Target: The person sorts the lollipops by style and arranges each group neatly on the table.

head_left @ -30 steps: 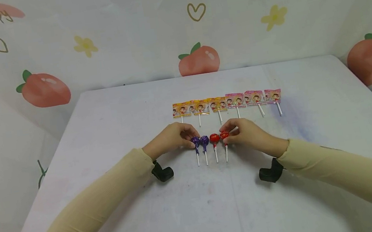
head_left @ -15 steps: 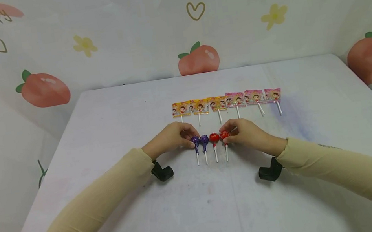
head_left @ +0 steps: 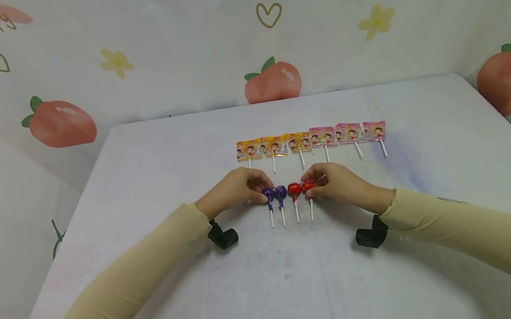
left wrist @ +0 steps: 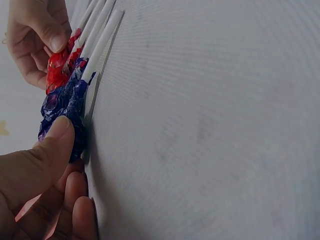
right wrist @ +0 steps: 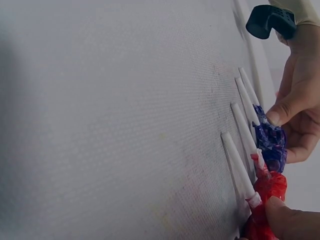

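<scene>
Two purple-wrapped lollipops and two red-wrapped lollipops lie side by side on the table, sticks toward me. My left hand (head_left: 243, 187) pinches the head of the outer purple lollipop (head_left: 268, 194) between thumb and fingers. Beside it is the inner purple lollipop (head_left: 281, 193), then the inner red lollipop (head_left: 294, 190). At the right end my right hand (head_left: 337, 183) pinches the outer red lollipop (head_left: 308, 187). In the left wrist view the left thumb (left wrist: 59, 132) lies on the purple wrapper; the right wrist view has the right thumb (right wrist: 277, 212) against the red wrapper.
Behind the hands runs a row of flat-packed lollipops, yellow packets (head_left: 275, 147) on the left and pink packets (head_left: 349, 134) on the right. The white table (head_left: 265, 300) meets a peach-printed backdrop (head_left: 190, 43). A black wrist camera (head_left: 371, 233) hangs below the right wrist.
</scene>
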`<state>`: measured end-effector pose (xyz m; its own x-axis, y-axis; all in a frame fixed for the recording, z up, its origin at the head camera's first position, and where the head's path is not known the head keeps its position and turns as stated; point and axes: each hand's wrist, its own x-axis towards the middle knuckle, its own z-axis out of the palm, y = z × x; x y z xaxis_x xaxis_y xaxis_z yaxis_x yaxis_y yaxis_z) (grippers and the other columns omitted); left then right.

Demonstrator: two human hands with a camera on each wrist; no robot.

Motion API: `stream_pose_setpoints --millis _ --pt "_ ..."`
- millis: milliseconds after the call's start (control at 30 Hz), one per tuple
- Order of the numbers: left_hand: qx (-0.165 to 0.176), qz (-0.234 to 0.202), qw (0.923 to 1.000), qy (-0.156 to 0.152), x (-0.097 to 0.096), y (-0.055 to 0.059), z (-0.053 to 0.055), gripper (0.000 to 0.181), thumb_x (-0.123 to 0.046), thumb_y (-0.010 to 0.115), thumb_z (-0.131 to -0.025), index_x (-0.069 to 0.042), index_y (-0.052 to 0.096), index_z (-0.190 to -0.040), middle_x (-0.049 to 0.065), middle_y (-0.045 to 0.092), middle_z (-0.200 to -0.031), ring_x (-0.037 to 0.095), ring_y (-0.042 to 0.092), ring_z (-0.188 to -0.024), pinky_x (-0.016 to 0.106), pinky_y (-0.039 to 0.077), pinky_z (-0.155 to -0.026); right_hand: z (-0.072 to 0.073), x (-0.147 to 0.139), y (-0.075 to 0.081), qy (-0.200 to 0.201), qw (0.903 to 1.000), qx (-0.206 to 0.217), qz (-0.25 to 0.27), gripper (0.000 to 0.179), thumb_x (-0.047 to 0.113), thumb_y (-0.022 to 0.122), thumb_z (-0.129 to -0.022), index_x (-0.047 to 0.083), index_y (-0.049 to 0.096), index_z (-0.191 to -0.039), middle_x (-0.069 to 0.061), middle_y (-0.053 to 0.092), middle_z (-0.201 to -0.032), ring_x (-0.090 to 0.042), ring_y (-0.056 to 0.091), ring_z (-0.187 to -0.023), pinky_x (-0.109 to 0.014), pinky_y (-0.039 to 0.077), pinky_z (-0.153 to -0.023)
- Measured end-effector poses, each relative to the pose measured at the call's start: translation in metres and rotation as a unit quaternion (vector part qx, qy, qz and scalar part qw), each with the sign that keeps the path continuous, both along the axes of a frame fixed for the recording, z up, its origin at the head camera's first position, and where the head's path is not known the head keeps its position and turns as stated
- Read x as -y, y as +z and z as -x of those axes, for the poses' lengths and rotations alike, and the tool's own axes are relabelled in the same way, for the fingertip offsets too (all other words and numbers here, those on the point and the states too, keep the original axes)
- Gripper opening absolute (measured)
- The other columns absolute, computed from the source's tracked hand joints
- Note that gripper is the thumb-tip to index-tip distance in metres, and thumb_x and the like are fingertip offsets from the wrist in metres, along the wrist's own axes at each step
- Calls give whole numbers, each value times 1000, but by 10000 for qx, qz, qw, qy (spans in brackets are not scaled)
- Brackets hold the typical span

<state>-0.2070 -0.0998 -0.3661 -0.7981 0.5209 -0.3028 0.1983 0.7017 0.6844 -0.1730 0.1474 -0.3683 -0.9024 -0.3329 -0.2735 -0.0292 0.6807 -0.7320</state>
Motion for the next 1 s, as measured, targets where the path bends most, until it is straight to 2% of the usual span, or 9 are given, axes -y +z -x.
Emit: stream_pose_setpoints --millis 733,867,1000 --pt "-40 64 10000 -7 -1 -1 1 25 -12 80 -79 -15 72 -103 0 67 -91 13 59 -86 26 48 -80 0 -3 1 -5 9998 147 102 38 14 72 -87 4 62 -122 -18 62 -120 -33 61 -109 -45 48 -95" --pt "-37 139 9999 30 -2 -2 1 25 -12 80 -79 -15 72 -103 -1 67 -91 13 59 -86 26 48 -80 -2 -8 10 -39 9996 124 265 42 15 70 -89 4 58 -128 -19 59 -126 -36 59 -115 -47 47 -98" --pt "-36 103 9999 19 -1 -1 1 25 -12 80 -80 -15 72 -103 -1 67 -91 13 59 -86 26 48 -80 -8 -19 31 -62 9977 -166 654 46 14 68 -91 3 54 -133 -22 55 -132 -37 56 -120 -49 46 -98"
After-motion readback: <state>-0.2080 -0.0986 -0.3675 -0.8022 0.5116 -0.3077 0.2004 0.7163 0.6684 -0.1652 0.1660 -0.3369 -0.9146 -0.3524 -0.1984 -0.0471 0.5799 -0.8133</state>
